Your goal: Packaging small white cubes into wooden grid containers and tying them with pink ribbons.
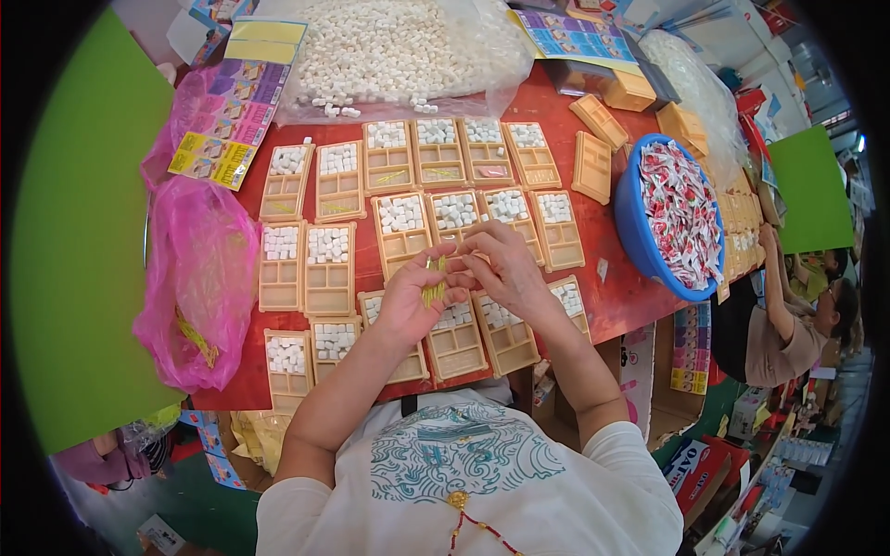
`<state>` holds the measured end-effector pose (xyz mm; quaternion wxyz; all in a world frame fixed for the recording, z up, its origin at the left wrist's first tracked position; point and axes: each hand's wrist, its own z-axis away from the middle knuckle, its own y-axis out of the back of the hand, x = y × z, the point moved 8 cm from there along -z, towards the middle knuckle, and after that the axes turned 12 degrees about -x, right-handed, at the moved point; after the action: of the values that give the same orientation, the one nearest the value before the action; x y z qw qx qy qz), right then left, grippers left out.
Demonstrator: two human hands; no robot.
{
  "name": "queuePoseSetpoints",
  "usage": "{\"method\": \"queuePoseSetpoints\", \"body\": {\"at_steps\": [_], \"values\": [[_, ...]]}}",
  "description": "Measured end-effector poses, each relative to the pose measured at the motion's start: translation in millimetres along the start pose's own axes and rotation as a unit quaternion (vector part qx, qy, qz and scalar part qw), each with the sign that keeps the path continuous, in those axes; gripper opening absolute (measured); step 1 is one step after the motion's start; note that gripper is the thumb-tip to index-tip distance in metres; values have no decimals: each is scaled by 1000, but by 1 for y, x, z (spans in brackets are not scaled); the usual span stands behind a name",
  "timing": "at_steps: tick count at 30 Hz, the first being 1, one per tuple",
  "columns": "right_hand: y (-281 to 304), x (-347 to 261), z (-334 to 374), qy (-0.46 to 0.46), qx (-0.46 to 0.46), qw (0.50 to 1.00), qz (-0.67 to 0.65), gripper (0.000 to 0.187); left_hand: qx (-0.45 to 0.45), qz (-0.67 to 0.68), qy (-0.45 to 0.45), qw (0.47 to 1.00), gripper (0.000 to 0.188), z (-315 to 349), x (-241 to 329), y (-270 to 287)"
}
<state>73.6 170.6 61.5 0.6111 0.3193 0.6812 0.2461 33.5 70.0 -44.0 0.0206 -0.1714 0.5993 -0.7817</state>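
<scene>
White patterned shirt (464,454) foremost; left grip (413,298) cradling yellow sticks (433,293), right grip (508,273) fingertips beside them, closure indeterminable; beneath, compartmented trays (326,299) on red bench (593,227); rightward, blue basin (629,218), seated co-worker (783,347).

Seeing thin yellow sticks (434,293), loosely bunched in left hand (413,295), just beside right hand (505,273). Also spotting some flat in a few far trays. Got tan compartmented trays (329,275) lying in rows on red table (595,233), with white pieces (328,246) in far compartments.
</scene>
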Motion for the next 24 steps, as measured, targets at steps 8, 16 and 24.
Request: {"method": "queuePoseSetpoints", "body": {"at_steps": [8,16,24], "values": [[-20,9,8,-27,-48,998,-4,12,-67,-109,-10,992,57,12,-7,-21],[-24,47,8,-69,-19,980,-185,7,-50,-155,2,987,59,6,-7,-21],[18,69,-13,-24,138,981,-137,5,-18,-147,1,989,50,5,-2,-11]]}}
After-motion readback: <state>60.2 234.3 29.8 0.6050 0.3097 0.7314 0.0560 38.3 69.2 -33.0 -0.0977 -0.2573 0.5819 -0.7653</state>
